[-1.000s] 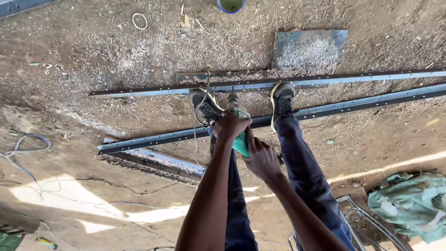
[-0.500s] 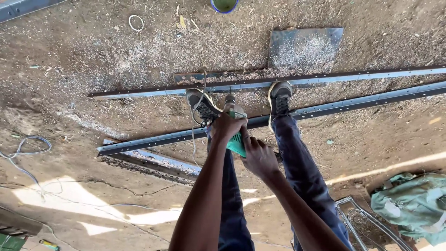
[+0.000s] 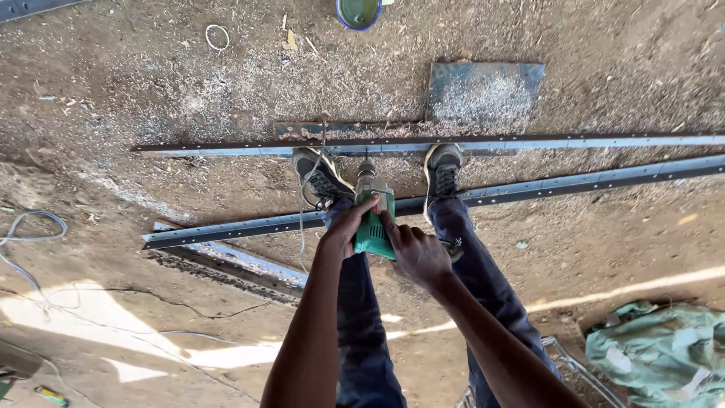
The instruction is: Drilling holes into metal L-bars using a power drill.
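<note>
I stand on dirt ground and look down at my legs and shoes. Both hands grip a green electric drill that points down between my feet. My left hand wraps its left side and my right hand holds its right side and rear. The drill's chuck sits just above a long perforated steel bar that runs left to right under my toes. A second perforated bar lies nearer, passing beneath my shoes. The drill's cord hangs by my left shoe.
A flat steel plate covered in shavings lies beyond the bars. A green-rimmed bucket stands at the top edge. More steel strips lie at the lower left, cables at the left, green cloth at the lower right.
My hands and the drill have shifted slightly forward and down toward the far bar. My feet and the bars stay where they were.
</note>
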